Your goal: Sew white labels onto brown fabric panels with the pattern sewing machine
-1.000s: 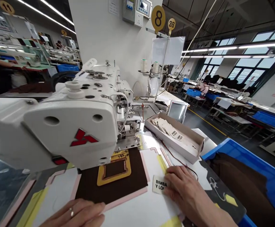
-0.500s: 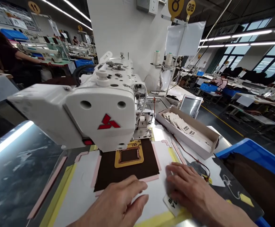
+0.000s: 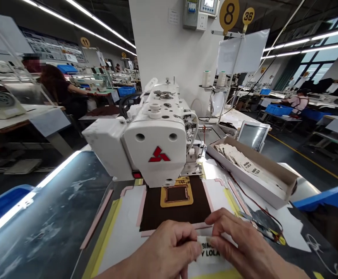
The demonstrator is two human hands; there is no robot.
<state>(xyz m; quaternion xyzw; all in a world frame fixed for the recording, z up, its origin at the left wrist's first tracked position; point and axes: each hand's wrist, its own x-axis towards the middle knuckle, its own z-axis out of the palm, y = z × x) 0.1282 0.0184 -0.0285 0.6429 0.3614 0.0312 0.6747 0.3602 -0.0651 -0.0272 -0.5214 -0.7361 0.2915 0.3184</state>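
Note:
My left hand point(image 3: 169, 248) and my right hand point(image 3: 238, 242) meet at the table's near edge, both pinching a small white label point(image 3: 208, 248) printed with black letters. Just beyond them lies a dark brown fabric piece point(image 3: 176, 211) inside a pink-edged white template point(image 3: 122, 228). A yellow rectangular frame point(image 3: 176, 195) rests on the fabric, under the head of the white sewing machine point(image 3: 157, 151) with a red emblem.
A long cardboard box of several printed labels point(image 3: 253, 170) sits to the right, a small screen point(image 3: 251, 135) behind it. Blue bins point(image 3: 325, 197) with brown fabric stand at right. A dark shiny table surface point(image 3: 41, 224) extends left. A person works at a far left station.
My left hand came in from the left and joined my right hand on the label, which my right hand drew toward the near edge. The camera view shifted right.

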